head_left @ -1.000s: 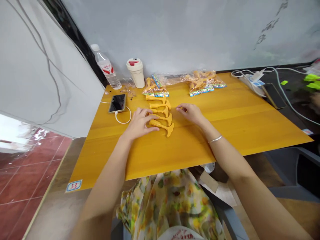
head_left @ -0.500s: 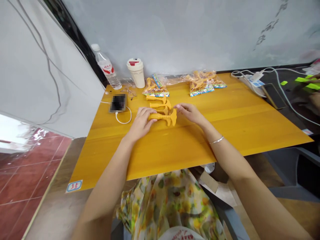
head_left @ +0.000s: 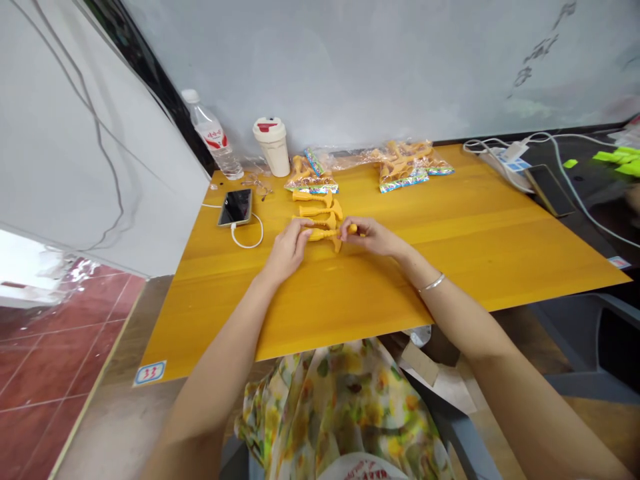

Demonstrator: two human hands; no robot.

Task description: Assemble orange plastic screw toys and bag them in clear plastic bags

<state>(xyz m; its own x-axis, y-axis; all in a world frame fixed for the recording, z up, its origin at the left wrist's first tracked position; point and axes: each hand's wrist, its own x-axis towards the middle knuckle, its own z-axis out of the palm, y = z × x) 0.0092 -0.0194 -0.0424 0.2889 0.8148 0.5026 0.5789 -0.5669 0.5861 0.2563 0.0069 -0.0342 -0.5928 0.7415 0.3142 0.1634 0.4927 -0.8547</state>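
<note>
A yellow toy hammer (head_left: 321, 235) is held between my two hands over the table. My left hand (head_left: 289, 248) is closed on its handle end. The fingers of my right hand (head_left: 369, 236) are closed on its head, which they partly hide. Just beyond, several more yellow toy hammers (head_left: 323, 211) lie in a column, handles to the left and heads to the right. The nearest of these is partly covered by the held one and by my left fingers.
Clear bags of yellow toy pieces (head_left: 407, 163) lie along the back of the wooden table (head_left: 320, 293). A water bottle (head_left: 214, 139), a lidded cup (head_left: 273, 148) and a charging phone (head_left: 235, 207) stand or lie at the left. Cables (head_left: 553, 157) and another phone (head_left: 549, 190) are at the right.
My right hand has moved left and closed on the hammer's head. The hammer has turned about its length, so its head shows edge-on. My left hand still holds the handle.
</note>
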